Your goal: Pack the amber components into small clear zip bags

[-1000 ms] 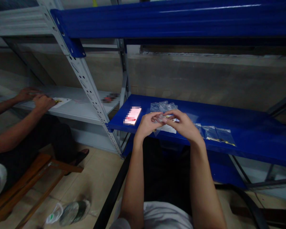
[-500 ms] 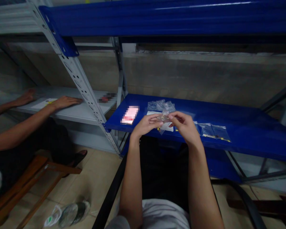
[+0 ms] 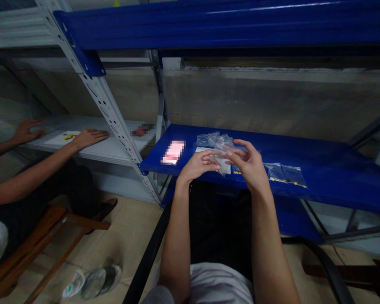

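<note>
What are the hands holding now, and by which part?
A clear plastic bag: the left hand holds it near its left side, the right hand near its right side. Its opening cannot be made out.

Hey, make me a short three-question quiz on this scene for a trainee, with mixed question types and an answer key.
1. Short answer: What is held between the left hand and the right hand?

2. True or false: The small pieces in the rightmost bag on the blue shelf are yellow.

3. Multiple choice: Where is the large bottle?
a) On the blue shelf
b) On the floor
c) In the left hand

Key: 1. A clear plastic bag; 2. True; 3. b
</note>
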Tool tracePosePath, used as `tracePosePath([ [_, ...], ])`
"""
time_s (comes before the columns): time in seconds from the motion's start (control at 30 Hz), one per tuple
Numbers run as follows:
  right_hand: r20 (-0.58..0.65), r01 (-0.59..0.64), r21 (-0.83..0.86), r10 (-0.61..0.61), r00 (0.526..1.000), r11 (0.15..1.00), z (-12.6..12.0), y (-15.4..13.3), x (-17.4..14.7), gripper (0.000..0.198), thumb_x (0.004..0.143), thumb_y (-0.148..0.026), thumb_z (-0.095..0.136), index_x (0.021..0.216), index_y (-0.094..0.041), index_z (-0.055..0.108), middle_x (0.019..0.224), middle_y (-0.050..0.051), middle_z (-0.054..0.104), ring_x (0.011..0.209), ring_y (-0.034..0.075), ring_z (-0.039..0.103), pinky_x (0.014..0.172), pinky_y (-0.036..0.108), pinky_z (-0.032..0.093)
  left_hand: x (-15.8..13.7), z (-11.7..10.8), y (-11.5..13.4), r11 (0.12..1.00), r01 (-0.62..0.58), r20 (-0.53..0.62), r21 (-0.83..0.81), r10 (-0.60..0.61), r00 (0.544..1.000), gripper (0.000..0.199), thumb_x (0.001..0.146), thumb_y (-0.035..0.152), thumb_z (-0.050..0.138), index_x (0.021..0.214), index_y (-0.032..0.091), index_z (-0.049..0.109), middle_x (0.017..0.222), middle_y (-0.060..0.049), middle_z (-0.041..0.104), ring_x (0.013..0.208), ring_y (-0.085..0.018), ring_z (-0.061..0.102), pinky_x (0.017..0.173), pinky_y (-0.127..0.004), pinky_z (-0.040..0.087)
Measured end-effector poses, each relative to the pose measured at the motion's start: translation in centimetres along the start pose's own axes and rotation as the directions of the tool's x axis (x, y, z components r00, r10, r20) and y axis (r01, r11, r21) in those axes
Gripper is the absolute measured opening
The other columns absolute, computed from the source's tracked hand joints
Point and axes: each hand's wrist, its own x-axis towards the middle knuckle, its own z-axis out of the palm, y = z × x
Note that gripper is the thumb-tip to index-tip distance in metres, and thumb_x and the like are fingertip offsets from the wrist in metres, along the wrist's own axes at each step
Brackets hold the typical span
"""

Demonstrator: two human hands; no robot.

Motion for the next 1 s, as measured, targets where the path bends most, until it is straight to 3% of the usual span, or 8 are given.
tracePosePath([
  [0.2, -0.031, -0.028, 0.05, 0.029, 0.999, 0.998, 0.1, 0.9, 0.2, 0.047, 0.085, -0.052, 0.08, 0.119, -0.024, 0.065, 0.096, 0.008, 0.08, 0.09, 0.028, 0.079, 0.075, 0.04, 0.065, 0.3, 0.6, -0.5, 1.0, 0.012, -0.031, -0.014, -0.012, 0.999, 0.069, 0.071, 0.032, 0.094, 0.131, 0.01, 0.066, 0.083, -0.006, 0.077, 0.074, -0.017, 0.074, 0.078, -0.03, 0.058],
  [0.37, -0.036, -0.039, 0.089, 0.043, 0.998, 0.995, 0.2, 0.6, 0.1, 0.039, 0.082, -0.049, 0.083, 0.11, -0.025, 0.069, 0.092, 0.007, 0.082, 0.087, 0.028, 0.08, 0.073, 0.039, 0.065, 0.3, 0.8, -0.2, 1.0, 0.02, -0.01, -0.015, -0.02, 1.0, 0.062, 0.072, 0.035, 0.093, 0.122, 0.01, 0.068, 0.076, -0.004, 0.074, 0.067, -0.015, 0.07, 0.069, -0.027, 0.056],
  [0.6, 0.002, -0.037, 0.078, 0.037, 0.999, 0.996, 0.4, -0.2, 0.0, 0.035, 0.082, -0.05, 0.082, 0.102, -0.024, 0.072, 0.092, 0.007, 0.082, 0.093, 0.028, 0.079, 0.076, 0.039, 0.065, 0.7, 0.6, -0.8, 1.0, -0.002, 0.002, -0.011, 0.002, 1.0, 0.053, 0.068, 0.026, 0.095, 0.114, 0.011, 0.072, 0.084, -0.004, 0.075, 0.078, -0.016, 0.073, 0.08, -0.029, 0.056],
  [0.77, -0.008, -0.03, 0.097, 0.031, 0.999, 0.995, 0.2, -0.1, 0.0, 0.036, 0.081, -0.052, 0.083, 0.101, -0.024, 0.07, 0.089, 0.006, 0.081, 0.088, 0.026, 0.079, 0.074, 0.037, 0.064, 0.4, 0.3, -0.6, 1.0, 0.008, 0.065, 0.004, -0.008, 0.998, 0.058, 0.072, 0.03, 0.093, 0.123, 0.014, 0.072, 0.098, -0.009, 0.079, 0.088, -0.019, 0.075, 0.086, -0.033, 0.058],
  [0.87, -0.009, -0.054, 0.119, 0.055, 0.998, 0.991, 0.1, 0.1, 0.0, 0.038, 0.079, -0.052, 0.085, 0.098, -0.024, 0.067, 0.085, 0.005, 0.08, 0.08, 0.024, 0.079, 0.07, 0.036, 0.063, 0.3, 0.2, -0.2, 0.997, -0.07, -0.019, 0.029, 0.071, 0.997, 0.042, 0.081, 0.038, 0.087, 0.115, 0.015, 0.076, 0.108, -0.012, 0.079, 0.097, -0.022, 0.075, 0.089, -0.034, 0.057],
  [1.0, 0.026, -0.093, 0.116, 0.091, 0.996, 0.989, 0.1, 0.1, 0.0, 0.04, 0.078, -0.053, 0.086, 0.095, -0.024, 0.065, 0.078, 0.003, 0.077, 0.074, 0.023, 0.078, 0.067, 0.033, 0.061, 0.6, 0.4, 0.2, 0.986, -0.155, -0.214, 0.065, 0.165, 0.963, 0.031, 0.089, 0.039, 0.079, 0.11, 0.016, 0.077, 0.096, -0.008, 0.079, 0.091, -0.02, 0.075, 0.083, -0.031, 0.056],
])
